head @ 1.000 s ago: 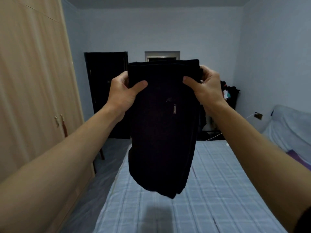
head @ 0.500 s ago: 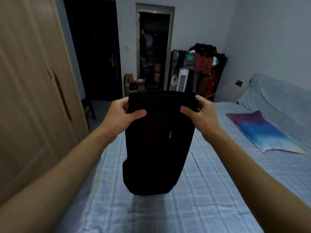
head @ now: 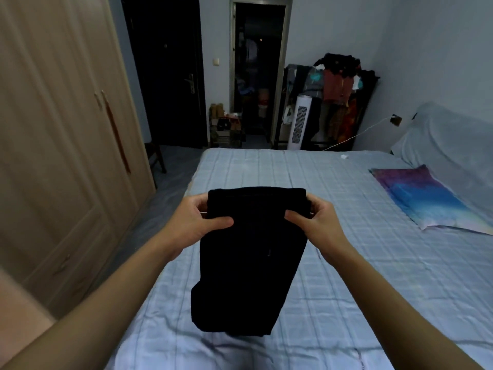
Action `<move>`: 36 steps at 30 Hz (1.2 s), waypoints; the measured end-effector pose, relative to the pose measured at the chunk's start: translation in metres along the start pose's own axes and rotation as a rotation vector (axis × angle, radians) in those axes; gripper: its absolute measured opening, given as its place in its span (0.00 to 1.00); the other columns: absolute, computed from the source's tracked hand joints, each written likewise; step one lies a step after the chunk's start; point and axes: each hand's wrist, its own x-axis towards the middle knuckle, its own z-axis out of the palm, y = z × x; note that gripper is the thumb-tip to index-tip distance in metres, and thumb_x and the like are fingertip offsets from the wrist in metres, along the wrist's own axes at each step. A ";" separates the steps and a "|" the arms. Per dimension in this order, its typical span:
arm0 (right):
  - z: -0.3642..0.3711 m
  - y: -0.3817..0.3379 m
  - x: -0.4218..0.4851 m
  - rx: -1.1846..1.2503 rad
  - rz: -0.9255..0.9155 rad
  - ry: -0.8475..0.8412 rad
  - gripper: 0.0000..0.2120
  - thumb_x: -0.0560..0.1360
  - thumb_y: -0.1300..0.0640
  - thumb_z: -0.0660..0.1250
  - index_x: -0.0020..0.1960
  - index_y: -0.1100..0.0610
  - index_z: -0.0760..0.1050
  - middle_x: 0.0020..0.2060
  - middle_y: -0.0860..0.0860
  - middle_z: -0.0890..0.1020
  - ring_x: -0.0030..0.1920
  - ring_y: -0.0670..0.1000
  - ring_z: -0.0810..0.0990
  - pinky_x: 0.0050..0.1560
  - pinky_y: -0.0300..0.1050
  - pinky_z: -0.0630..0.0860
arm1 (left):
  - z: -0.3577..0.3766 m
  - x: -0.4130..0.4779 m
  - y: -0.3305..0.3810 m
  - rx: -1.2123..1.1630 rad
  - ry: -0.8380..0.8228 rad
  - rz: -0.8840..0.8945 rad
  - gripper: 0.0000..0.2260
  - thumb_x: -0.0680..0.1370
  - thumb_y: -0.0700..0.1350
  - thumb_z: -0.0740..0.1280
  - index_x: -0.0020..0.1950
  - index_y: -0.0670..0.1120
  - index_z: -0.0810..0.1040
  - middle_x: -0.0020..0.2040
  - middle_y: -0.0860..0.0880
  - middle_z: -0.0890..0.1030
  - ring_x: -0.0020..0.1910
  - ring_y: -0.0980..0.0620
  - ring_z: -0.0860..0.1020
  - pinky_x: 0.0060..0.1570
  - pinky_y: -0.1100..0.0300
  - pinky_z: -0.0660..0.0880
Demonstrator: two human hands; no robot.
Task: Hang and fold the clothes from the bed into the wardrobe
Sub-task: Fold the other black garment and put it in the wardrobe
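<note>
A folded black garment [head: 248,265] hangs over the bed [head: 346,276], its lower end close to the blue checked sheet. My left hand [head: 197,222] grips its top left corner and my right hand [head: 312,222] grips its top right corner, thumbs on the near side. The wooden wardrobe [head: 58,145] stands along the left, its doors shut.
A purple and blue pillow [head: 424,198] lies on the bed's right side by a covered headboard [head: 453,145]. Past the bed are a loaded clothes rack [head: 338,97], a white tower fan [head: 298,121], a dark door [head: 170,76] and an open doorway [head: 256,70]. A narrow floor strip runs between wardrobe and bed.
Both hands have lowered the black garment from in front of my face down toward the sheet. My view has tilted down, so the bed and pillow now show.
</note>
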 end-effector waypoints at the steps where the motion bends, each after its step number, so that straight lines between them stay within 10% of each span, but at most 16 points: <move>1: -0.003 0.007 -0.004 0.010 0.009 -0.004 0.10 0.72 0.65 0.74 0.51 0.55 0.82 0.44 0.53 0.86 0.46 0.53 0.86 0.44 0.45 0.81 | 0.005 -0.004 -0.004 -0.002 -0.003 -0.016 0.17 0.70 0.37 0.77 0.56 0.49 0.83 0.52 0.49 0.86 0.52 0.49 0.84 0.52 0.56 0.80; 20: 0.023 0.152 0.119 -0.125 0.287 0.030 0.11 0.72 0.61 0.76 0.52 0.54 0.80 0.45 0.51 0.85 0.45 0.50 0.86 0.44 0.46 0.83 | 0.006 0.128 -0.137 -0.030 0.230 -0.258 0.10 0.74 0.38 0.74 0.55 0.44 0.82 0.48 0.48 0.86 0.47 0.50 0.85 0.46 0.60 0.81; 33: 0.062 0.397 0.248 -0.304 0.601 0.081 0.19 0.72 0.57 0.76 0.60 0.56 0.76 0.51 0.53 0.83 0.47 0.51 0.84 0.45 0.44 0.82 | 0.001 0.289 -0.385 0.021 0.167 -0.560 0.14 0.75 0.42 0.74 0.59 0.46 0.78 0.53 0.47 0.84 0.50 0.51 0.83 0.55 0.50 0.81; 36: 0.062 0.455 0.251 -0.435 0.632 0.055 0.29 0.74 0.57 0.74 0.72 0.56 0.67 0.63 0.56 0.77 0.59 0.54 0.79 0.55 0.46 0.78 | 0.011 0.298 -0.450 0.341 0.135 -0.562 0.26 0.77 0.47 0.72 0.72 0.45 0.68 0.65 0.47 0.77 0.62 0.48 0.76 0.61 0.55 0.74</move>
